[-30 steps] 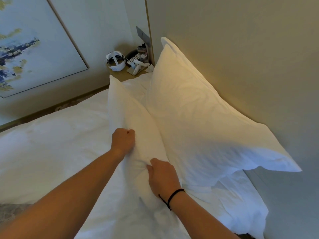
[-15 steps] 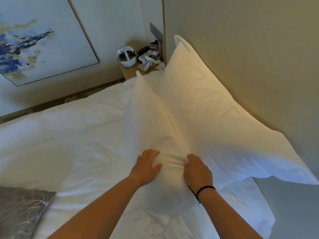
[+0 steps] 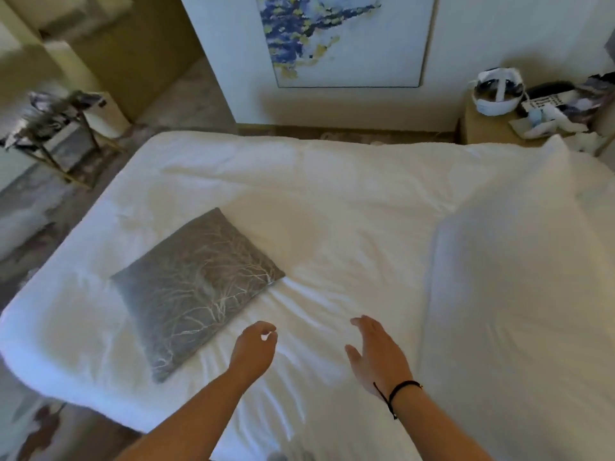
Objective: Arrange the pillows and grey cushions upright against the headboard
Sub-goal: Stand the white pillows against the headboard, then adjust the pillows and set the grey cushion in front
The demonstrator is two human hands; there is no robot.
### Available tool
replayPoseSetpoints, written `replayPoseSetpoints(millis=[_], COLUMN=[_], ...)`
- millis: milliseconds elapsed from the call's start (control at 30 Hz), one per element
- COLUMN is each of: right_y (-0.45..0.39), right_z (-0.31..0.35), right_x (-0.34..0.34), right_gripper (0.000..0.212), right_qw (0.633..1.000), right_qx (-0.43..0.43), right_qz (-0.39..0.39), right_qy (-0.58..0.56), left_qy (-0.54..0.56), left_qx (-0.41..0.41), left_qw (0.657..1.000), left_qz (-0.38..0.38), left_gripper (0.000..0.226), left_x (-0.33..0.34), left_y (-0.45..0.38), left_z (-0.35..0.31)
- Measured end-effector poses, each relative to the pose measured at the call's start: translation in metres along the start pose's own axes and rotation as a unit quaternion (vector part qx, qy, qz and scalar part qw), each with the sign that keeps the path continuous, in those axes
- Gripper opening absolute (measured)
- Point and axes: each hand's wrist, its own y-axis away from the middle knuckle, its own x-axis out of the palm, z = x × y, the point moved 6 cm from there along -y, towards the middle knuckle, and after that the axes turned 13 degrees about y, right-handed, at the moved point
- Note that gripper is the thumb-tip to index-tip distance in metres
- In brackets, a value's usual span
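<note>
Both hands are empty and over the duvet, near the bottom of the view. My left hand (image 3: pixel 254 349) has its fingers loosely curled, thumb and fingertips close but not pinching anything that I can see. My right hand (image 3: pixel 376 356) is flat-ish, fingers spread apart and pointing away from me, palm turned inward. There is a black band (image 3: pixel 397 389) on the right wrist. I can't tell whether either hand is touching the sheet or just above it.

The grey cushion (image 3: pixel 196 289) is lying flat on the white duvet (image 3: pixel 332 211), not upright. It sits ahead and to the left of my left hand, its near edge just beside the left fingers with a small gap, no contact. It is rotated diagonally to the bed edge and has a pale branch-like pattern on its face. It is well apart from my right hand.

The white pillow (image 3: pixel 519 277) is to the right of my right hand, a big white mass running from the far right corner of the bed down the right side of the frame. Its top corner pokes up near the nightstand. The headboard itself is out of frame, so I can't confirm the lean.

Further out: nightstand (image 3: pixel 482 128) at top right with a white headset (image 3: pixel 497 96) and blurred clutter on it. Framed blue-yellow painting (image 3: pixel 346 38) on the far wall. Metal-legged side table (image 3: pixel 56 134) at left, blurred.
</note>
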Motion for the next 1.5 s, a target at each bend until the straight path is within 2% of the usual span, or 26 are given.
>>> replayPoseSetpoints(millis=[200, 267, 367, 500, 600, 700, 767, 833, 967, 1067, 1100, 1167, 1200, 1333, 1500], right_y=[-0.052, -0.069, -0.104, -0.161, -0.214, -0.267, -0.303, -0.338, -0.374, -0.383, -0.383, -0.382, -0.379, -0.361, -0.287], right_z=[0.107, 0.134, 0.170, 0.210, 0.234, 0.252, 0.256, 0.254, 0.247, 0.233, 0.230, 0.229, 0.233, 0.252, 0.281], right_x=[0.086, 0.110, 0.133, 0.150, 0.147, 0.146, 0.148, 0.153, 0.167, 0.170, 0.169, 0.163, 0.157, 0.129, 0.083], right_gripper=[0.040, 0.044, 0.052, 0.064, 0.073, 0.068, 0.063, 0.070, 0.090, 0.102, 0.097, 0.057, 0.045, 0.034, 0.052], right_qw=[0.979, 0.968, 0.955, 0.935, 0.919, 0.919, 0.953, 0.982, 0.990, 0.987, 0.983, 0.979, 0.980, 0.990, 0.999], right_qx=[-0.026, -0.041, -0.069, -0.142, -0.188, -0.195, -0.132, -0.043, 0.022, 0.088, 0.118, 0.156, 0.158, 0.121, 0.047], right_qz=[0.204, 0.239, 0.252, 0.232, 0.150, 0.101, 0.109, 0.113, 0.134, 0.135, 0.135, 0.128, 0.120, 0.079, 0.007], right_qy=[0.009, 0.065, 0.144, 0.229, 0.312, 0.329, 0.249, 0.146, 0.046, -0.028, -0.034, -0.038, -0.031, 0.006, -0.020], left_qy=[0.061, 0.054, 0.033, -0.061, -0.117, -0.128, -0.103, -0.089, -0.112, -0.106, -0.104, -0.098, -0.092, -0.063, -0.031], left_qx=[-0.099, -0.125, -0.132, -0.093, -0.051, -0.057, -0.079, -0.077, -0.028, -0.021, -0.023, -0.025, -0.027, -0.055, -0.095], left_qw=[0.988, 0.985, 0.985, 0.988, 0.987, 0.987, 0.989, 0.990, 0.986, 0.986, 0.987, 0.989, 0.991, 0.995, 0.992], left_qz=[-0.098, -0.107, -0.110, -0.108, -0.096, -0.081, -0.076, -0.083, -0.123, -0.129, -0.123, -0.106, -0.096, -0.060, -0.077], left_gripper=[0.033, 0.038, 0.044, 0.066, 0.085, 0.110, 0.122, 0.127, 0.120, 0.117, 0.117, 0.117, 0.118, 0.122, 0.130], left_x=[-0.090, -0.106, -0.121, -0.132, -0.133, -0.132, -0.130, -0.126, -0.119, -0.118, -0.119, -0.122, -0.124, -0.130, -0.136], left_y=[-0.023, -0.031, -0.048, -0.081, -0.117, -0.159, -0.180, -0.190, -0.194, -0.195, -0.195, -0.194, -0.192, -0.183, -0.154], left_z=[0.108, 0.141, 0.180, 0.209, 0.220, 0.231, 0.246, 0.262, 0.279, 0.281, 0.281, 0.281, 0.281, 0.272, 0.239])
